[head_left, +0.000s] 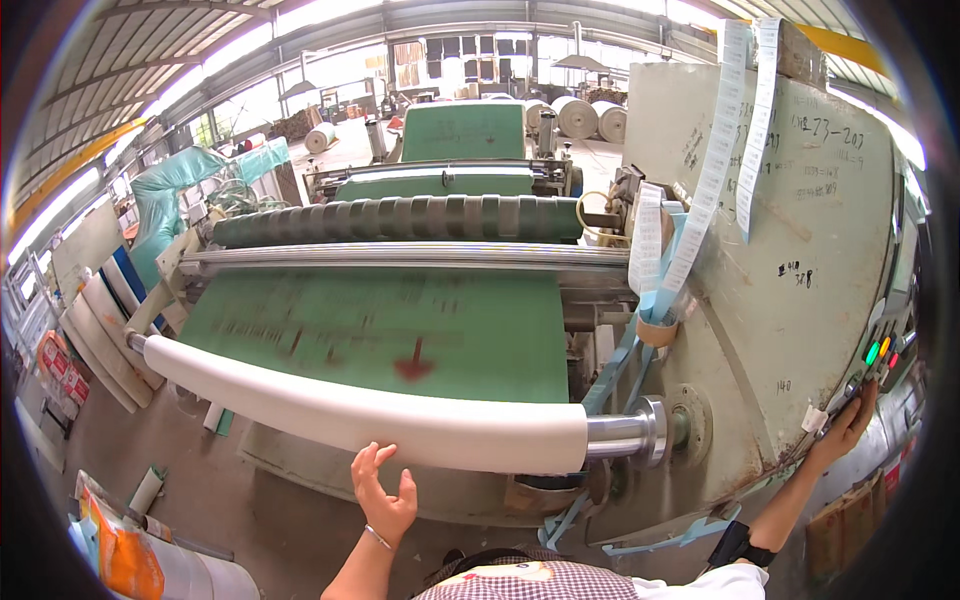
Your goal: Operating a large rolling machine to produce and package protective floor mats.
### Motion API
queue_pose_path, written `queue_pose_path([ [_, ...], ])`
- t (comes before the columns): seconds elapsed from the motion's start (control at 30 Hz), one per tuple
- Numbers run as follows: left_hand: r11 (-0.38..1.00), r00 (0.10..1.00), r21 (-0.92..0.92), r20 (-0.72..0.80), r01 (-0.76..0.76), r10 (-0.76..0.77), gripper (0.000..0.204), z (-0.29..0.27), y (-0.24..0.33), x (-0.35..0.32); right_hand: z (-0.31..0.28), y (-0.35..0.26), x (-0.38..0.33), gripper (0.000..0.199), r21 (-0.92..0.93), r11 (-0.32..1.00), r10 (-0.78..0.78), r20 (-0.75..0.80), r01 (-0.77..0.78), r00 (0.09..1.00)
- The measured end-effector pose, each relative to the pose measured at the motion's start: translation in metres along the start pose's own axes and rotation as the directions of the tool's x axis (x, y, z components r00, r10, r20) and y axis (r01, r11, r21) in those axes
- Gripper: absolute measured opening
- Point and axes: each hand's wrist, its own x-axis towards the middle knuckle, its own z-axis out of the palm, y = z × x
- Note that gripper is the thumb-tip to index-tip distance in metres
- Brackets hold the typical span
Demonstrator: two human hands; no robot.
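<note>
- Head view, the only one: white roll (360,412) sits on a steel shaft (613,437) across the machine's front, right end near the big steel collar (655,430), left end close to the shaft's far tip.
- Green printed sheet (480,335) lies just behind the roll, running up toward the bright metal bars (420,257). Where the two meet is hidden by the roll, so can't tell if they're joined.
- Left hand (385,500) is at the roll's lower front edge, around mid-length: fingers wide and loosely curled, thumb well off, nothing in the grasp. Can't tell if the fingertips touch.
- Right hand (850,420) is at the push-button panel (881,364) on the front edge of the grey side frame (800,290). Fingers bunched near its lower buttons; can't tell if one is pressed.
- Handling, my read: heavy and stiff as a body, smooth and a bit slick outside, outer layer easy to crease or scuff. Too fat for one hand to close round.
- Hold: flat palm on the front face for steadying; for weight, take the bare shaft at both ends, clear of the collar gap.
</note>
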Motion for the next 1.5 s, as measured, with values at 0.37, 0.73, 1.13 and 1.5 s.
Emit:
queue_pose_path([
  [0.37, 1.000, 1.000, -0.001, 0.022, -0.003, 0.003, 0.066, -0.002, 0.003, -0.002, 0.005, -0.007, -0.004, 0.039, -0.076, 0.997, -0.002, -0.011, 0.001, 1.000],
  [0.73, 1.000, 1.000, 0.007, 0.013, 0.003, -0.004, 0.064, 0.002, 0.007, 0.000, 0.003, -0.004, -0.004, 0.039, -0.011, 1.000, 0.004, -0.027, -0.004, 1.000],
  [1.13, 0.999, 0.999, -0.033, -0.022, -0.037, 0.037, 0.063, 0.007, 0.003, 0.000, 0.003, -0.003, -0.003, 0.038, -0.032, 0.999, 0.004, -0.030, -0.005, 1.000],
  [1.5, 0.997, 0.997, -0.060, -0.048, -0.058, 0.055, 0.064, 0.007, 0.003, 0.003, -0.004, 0.008, -0.001, 0.039, -0.001, 1.000, 0.000, -0.005, 0.000, 1.000],
])
